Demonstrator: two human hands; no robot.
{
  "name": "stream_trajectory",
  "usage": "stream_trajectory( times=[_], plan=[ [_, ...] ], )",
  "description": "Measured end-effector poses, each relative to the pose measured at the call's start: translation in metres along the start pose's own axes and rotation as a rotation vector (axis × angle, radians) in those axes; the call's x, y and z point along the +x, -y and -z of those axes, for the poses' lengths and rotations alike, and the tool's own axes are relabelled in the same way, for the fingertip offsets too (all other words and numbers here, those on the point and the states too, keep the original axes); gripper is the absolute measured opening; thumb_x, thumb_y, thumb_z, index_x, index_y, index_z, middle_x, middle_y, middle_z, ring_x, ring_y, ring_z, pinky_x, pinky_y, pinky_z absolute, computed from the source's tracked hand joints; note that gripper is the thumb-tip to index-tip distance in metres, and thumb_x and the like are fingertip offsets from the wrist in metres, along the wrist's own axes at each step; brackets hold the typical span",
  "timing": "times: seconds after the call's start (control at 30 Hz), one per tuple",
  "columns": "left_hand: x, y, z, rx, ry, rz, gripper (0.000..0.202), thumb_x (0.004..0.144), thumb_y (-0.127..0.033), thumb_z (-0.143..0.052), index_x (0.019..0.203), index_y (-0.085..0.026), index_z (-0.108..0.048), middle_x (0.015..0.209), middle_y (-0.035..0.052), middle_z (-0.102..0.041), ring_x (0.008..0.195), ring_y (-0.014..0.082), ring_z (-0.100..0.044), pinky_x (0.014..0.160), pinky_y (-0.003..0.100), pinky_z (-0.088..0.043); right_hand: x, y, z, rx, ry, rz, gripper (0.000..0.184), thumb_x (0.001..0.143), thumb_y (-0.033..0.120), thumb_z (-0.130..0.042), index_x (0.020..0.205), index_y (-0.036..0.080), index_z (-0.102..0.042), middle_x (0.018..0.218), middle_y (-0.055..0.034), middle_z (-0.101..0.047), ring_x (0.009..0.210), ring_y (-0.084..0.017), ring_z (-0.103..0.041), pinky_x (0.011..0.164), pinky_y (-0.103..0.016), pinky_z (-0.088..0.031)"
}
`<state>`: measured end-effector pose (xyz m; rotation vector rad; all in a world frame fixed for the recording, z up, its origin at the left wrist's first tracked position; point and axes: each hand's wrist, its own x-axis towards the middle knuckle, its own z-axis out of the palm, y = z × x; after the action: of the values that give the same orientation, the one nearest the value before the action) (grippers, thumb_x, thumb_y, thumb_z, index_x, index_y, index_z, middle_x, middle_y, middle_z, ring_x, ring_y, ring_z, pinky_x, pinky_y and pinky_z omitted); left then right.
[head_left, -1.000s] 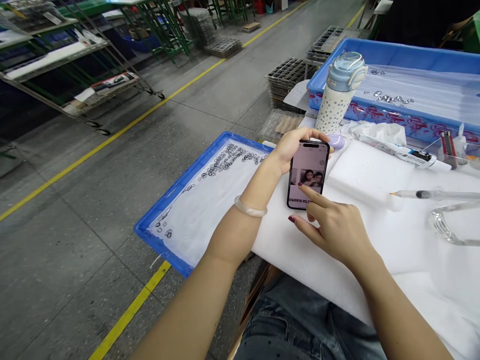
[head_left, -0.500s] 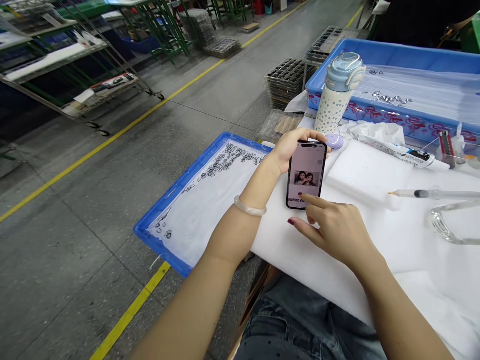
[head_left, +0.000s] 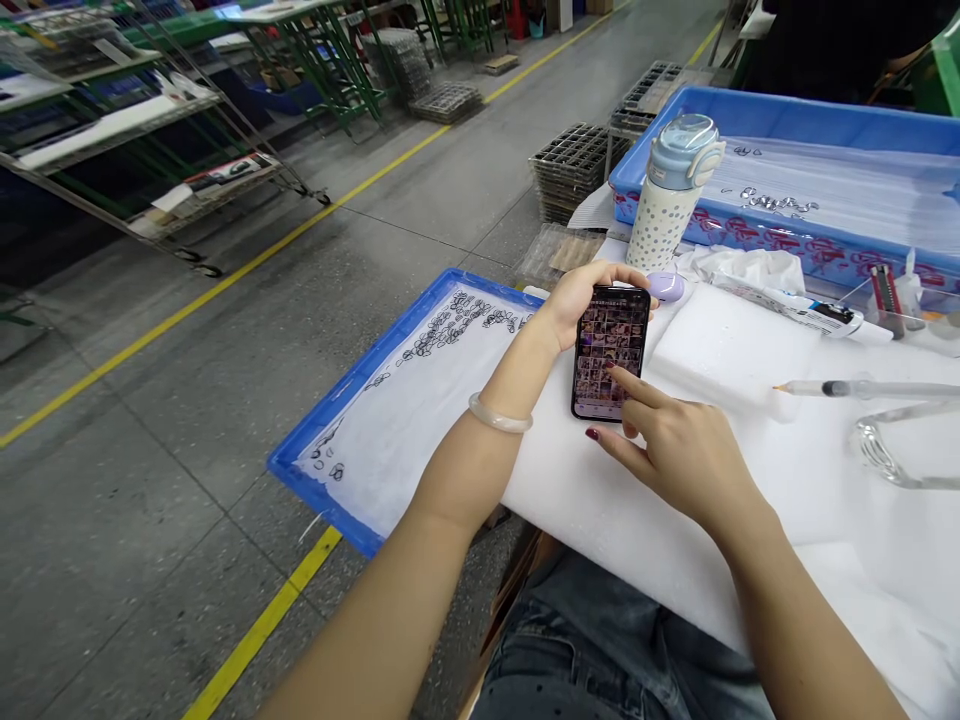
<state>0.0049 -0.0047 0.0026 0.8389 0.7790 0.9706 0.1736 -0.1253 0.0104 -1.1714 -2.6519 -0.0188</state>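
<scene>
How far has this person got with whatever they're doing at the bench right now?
Already laid out: small clear parts spread on the white sheet in the near blue tray, more in the far blue tray. In hand: the left hand holds a phone showing a grid of thumbnails, and the right hand touches its screen. Left untouched: the syringe and the clear curved piece on the white foam.
</scene>
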Motion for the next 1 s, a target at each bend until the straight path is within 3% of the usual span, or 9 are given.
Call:
stream_trajectory(
  times=[0.17, 0.5, 1.0],
  plan=[
    [-0.0001, -0.0005, -0.0010, -0.021, 0.017, 0.014, 0.029, 0.085, -0.020, -0.037, 0.077, -0.014, -0.065, 0.074, 0.0079, -0.073, 0.071, 0.0186, -0.070, 0.070, 0.030, -0.054, 0.0002, -0.0003, -0.0015, -0.016, 0.023, -0.019, 0.045, 0.096, 0.046, -0.054, 0.065, 0.018, -0.069, 0.136, 0.0039, -0.062, 0.055, -0.015, -0.066, 0.042, -0.034, -0.037],
    [-0.0005, -0.0001, -0.0015, -0.032, 0.038, -0.011, 0.028, 0.087, -0.021, -0.038, 0.078, -0.014, -0.064, 0.072, 0.0075, -0.072, 0.069, 0.0180, -0.070, 0.067, 0.028, -0.053, -0.0011, 0.0017, -0.0032, 0.075, -0.078, 0.086, 0.048, 0.098, 0.047, -0.050, 0.063, 0.018, -0.066, 0.118, 0.0023, -0.073, 0.058, -0.017, -0.068, 0.044, -0.034, -0.037],
    [0.0007, -0.0009, -0.0016, -0.013, 0.043, -0.024, 0.032, 0.089, -0.021, -0.036, 0.077, -0.014, -0.064, 0.072, 0.0068, -0.072, 0.068, 0.0174, -0.071, 0.066, 0.028, -0.054, -0.0008, 0.0043, -0.0064, 0.078, -0.081, 0.096, 0.047, 0.098, 0.047, -0.050, 0.066, 0.018, -0.068, 0.115, 0.0006, -0.073, 0.058, -0.018, -0.068, 0.044, -0.034, -0.038]
  ],
)
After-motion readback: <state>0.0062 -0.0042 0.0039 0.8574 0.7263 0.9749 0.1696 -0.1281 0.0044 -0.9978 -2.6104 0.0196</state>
